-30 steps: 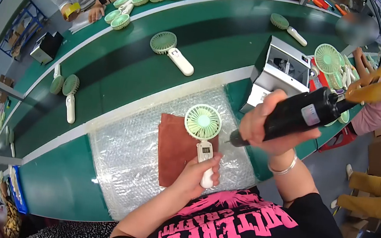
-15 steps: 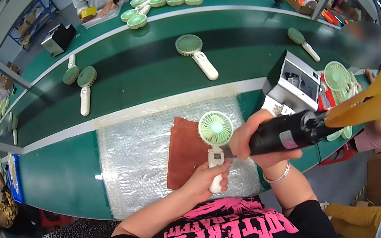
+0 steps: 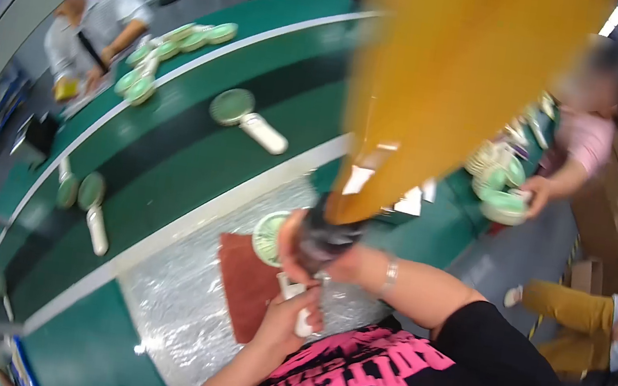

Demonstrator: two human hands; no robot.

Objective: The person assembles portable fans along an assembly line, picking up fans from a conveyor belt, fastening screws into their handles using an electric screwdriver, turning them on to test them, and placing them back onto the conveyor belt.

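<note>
Long green conveyor belt (image 3: 198,138) with white edge stripe curves across room. Grey floor (image 3: 505,260) at right, cardboard boxes (image 3: 590,272) stacked beside it. Bright ceiling light (image 3: 611,21) at top right. Picture motion-blurred; far wall indistinct.

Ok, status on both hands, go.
Left hand grips fan handle. Right hand holds black driver at it. Orange cable sleeve blocks view.

A fan (image 3: 271,239) sits over a cloth (image 3: 245,283) on bubble wrap (image 3: 174,308); behind, apparently on a belt (image 3: 196,153), lies another fan (image 3: 248,120).
</note>
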